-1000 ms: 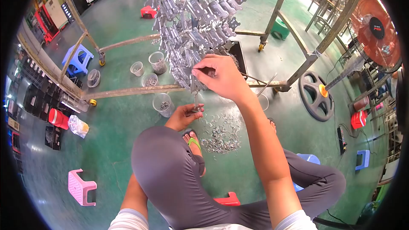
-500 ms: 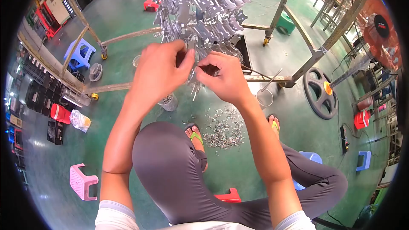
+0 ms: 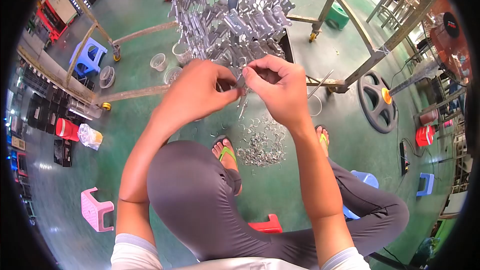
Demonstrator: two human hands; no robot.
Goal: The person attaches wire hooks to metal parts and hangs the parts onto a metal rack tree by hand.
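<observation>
A dense hanging cluster of flat silver metal parts (image 3: 240,22) fills the space in front of me. At its lower end, my left hand (image 3: 200,90) is closed, thumb and fingers pinched around a thin metal piece (image 3: 243,104) whose lower end dangles below the fingertips. Close beside it, my right hand (image 3: 280,87) pinches at a small curved wire hook (image 3: 243,62) just under the lowest parts. The fingertips of both hands nearly meet, and they partly hide what they grip. On the floor below lies a pile of loose wire hooks (image 3: 262,147).
A metal frame (image 3: 135,92) on casters surrounds the cluster. Small tubs (image 3: 159,62) stand on the floor at left. Plastic stools, a blue one (image 3: 90,56) and a pink one (image 3: 96,210), are to the left. A fan's round base (image 3: 377,101) stands at right.
Both hands have shifted slightly to the right in the view, with the fingertips still close together. The view has tilted a little, bringing more tubs into sight at left.
</observation>
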